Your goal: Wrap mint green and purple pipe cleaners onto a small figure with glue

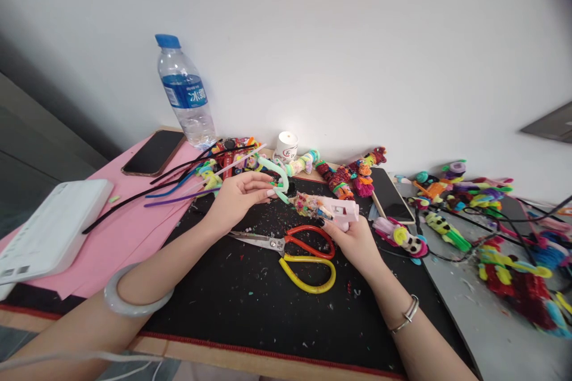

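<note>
Two hands work over the middle of the tabletop (pixel 205 356), nearer its back edge than its front. The left hand (pixel 239 196) has its grip pinching a pale green strip (pixel 283 175), which curves up in a loop. The right hand (pixel 354 241) has its grip closed around a pink glue gun (pixel 353 209), whose nozzle (pixel 306 205) is crusted with coloured fluff and points at the strip; whether tip and strip touch cannot be told.

For this step, a steady gun and small adjustments of the strip would probably serve best. The left fingertips lie close to the nozzle, so a pinch farther along the strip would likely be safer if the tip is hot. The crust could smear or shed fluff onto the strip, so wiping it seems worthwhile. The scissors (pixel 276 244) lie just below, handles toward the right edge, and could catch a lowered wrist.

Near the back left corner stands a clear bottle (pixel 184 92) with a blue cap; how much liquid it holds is hard to read. A white paper cup (pixel 286 146) sits at the middle of the back edge; its contents, if any, cannot be made out.
</note>
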A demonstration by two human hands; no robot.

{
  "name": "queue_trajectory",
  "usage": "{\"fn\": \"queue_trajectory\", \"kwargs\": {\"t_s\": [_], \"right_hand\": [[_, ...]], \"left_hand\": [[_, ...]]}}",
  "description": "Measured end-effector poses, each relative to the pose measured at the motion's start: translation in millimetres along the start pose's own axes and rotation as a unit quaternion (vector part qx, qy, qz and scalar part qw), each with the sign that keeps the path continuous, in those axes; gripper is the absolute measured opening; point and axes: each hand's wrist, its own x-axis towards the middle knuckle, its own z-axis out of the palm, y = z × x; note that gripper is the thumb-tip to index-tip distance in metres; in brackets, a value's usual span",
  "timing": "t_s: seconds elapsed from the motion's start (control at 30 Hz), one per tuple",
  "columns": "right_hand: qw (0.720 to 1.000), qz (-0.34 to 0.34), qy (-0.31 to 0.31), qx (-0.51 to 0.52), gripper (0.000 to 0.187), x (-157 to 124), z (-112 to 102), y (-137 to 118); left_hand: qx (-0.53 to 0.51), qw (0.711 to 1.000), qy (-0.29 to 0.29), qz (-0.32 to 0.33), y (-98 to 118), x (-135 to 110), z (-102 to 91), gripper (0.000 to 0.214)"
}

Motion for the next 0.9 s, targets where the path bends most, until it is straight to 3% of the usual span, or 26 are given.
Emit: {"fn": "queue_trajectory", "kwargs": {"t_s": [0.57, 0.9], "right_hand": [[0.999, 0.014, 0.03, 0.004, 0.022, 0.3, -0.8, -1.3], [0.997, -0.022, -0.002, 0.075, 0.028, -1.4, 2.8, -1.8]], "left_hand": [[-0.011, 1.0, 0.013, 0.012, 1.0, 1.4, -0.3, 0.03], [0.041, 0.997, -0.063, -0.005, -0.2, -1.2, 1.4, 0.031]]}}
